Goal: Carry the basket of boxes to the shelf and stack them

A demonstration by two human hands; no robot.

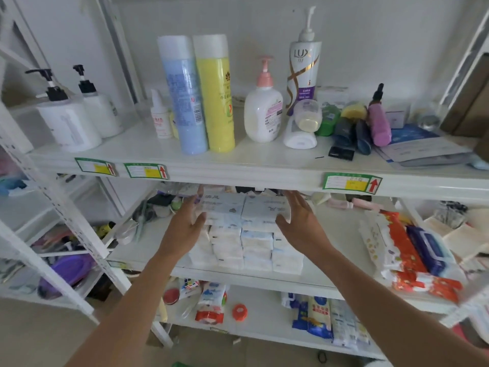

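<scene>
A stack of white and pale blue tissue packs [246, 234] stands several layers high on the middle shelf [330, 274] of a white rack. My left hand [186, 221] lies flat against the stack's left side, fingers spread. My right hand [299, 218] is at the stack's right side, fingers apart, touching or just off the top packs. Neither hand grips a pack. The basket is not in view.
The top shelf [238, 165] holds pump bottles, a blue and a yellow canister [214, 94] and small toiletries. Red and blue wipe packs [412, 250] lie right of the stack. The bottom shelf holds snack bags. Another rack with a purple bowl [68, 270] stands left.
</scene>
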